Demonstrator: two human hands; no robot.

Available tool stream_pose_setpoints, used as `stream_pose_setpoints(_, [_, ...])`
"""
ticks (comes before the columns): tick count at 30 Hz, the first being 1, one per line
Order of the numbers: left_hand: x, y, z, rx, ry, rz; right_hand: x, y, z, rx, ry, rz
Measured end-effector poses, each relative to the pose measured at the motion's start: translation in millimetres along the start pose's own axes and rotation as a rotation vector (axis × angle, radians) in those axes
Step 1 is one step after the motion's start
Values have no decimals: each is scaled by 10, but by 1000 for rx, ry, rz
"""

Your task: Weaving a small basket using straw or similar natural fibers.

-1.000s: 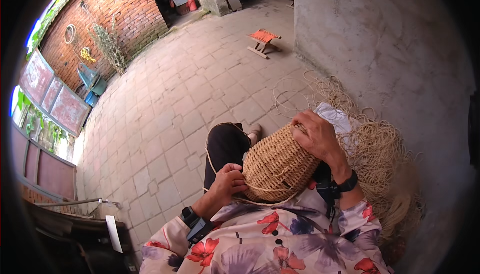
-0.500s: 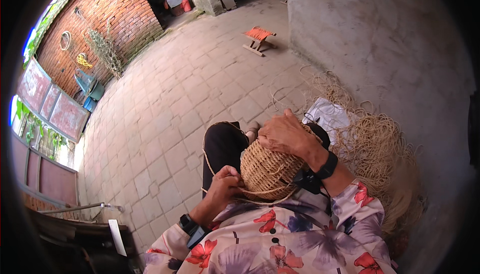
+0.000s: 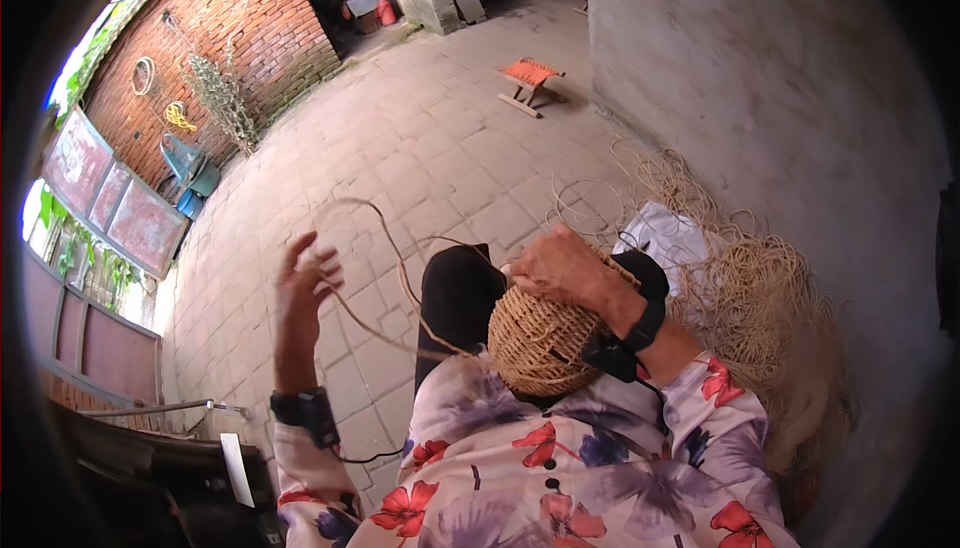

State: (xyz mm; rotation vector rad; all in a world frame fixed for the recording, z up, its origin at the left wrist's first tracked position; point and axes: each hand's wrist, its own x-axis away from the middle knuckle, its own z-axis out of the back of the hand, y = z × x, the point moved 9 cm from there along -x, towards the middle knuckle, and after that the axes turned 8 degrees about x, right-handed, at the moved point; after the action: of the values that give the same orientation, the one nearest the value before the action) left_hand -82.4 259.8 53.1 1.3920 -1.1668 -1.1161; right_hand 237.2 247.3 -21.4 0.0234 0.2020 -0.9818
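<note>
A small round basket (image 3: 545,341) woven from tan cord rests in my lap between my knees. My right hand (image 3: 568,270) is closed over its far edge, the fingertips partly hidden behind the weave. My left hand (image 3: 308,283) is raised out to the left, clear of the basket, its fingers curled and slightly blurred. A strand of tan cord (image 3: 378,331) runs from the basket's left side to those fingers, which appear to hold it. More of the cord arcs in a loose loop above my left knee.
A large tangled heap of tan cord (image 3: 765,318) lies on the right by the grey wall (image 3: 760,78). White sheeting (image 3: 663,238) lies beside it. Ahead, a folding stool (image 3: 530,73) with an orange seat stands on the paved floor (image 3: 400,138). A dark piece of furniture sits at lower left.
My left hand has moved away from the basket, up and to the left, drawing the cord out with it. My right hand keeps its hold on the basket.
</note>
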Motion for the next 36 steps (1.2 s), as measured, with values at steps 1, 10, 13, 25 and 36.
stream_pose_setpoints(1, [-42, -193, 195, -279, 30, 68, -56, -33, -19, -61, 6, 40])
stream_pose_setpoints(10, [869, -920, -854, -352, -246, 78, -170, -426, 85, 26, -76, 88])
stream_pose_setpoints(13, [1060, -1032, -868, -416, -337, 163, -182, -529, 71, -93, -162, 133])
stream_pose_setpoints(25, [1579, -1651, -1189, 624, -295, 984, -168, -560, 196, -423, -33, 176])
stream_pose_setpoints(36, [1454, -1518, -1195, 475, -287, 875, -193, -510, 222, -521, 19, 175])
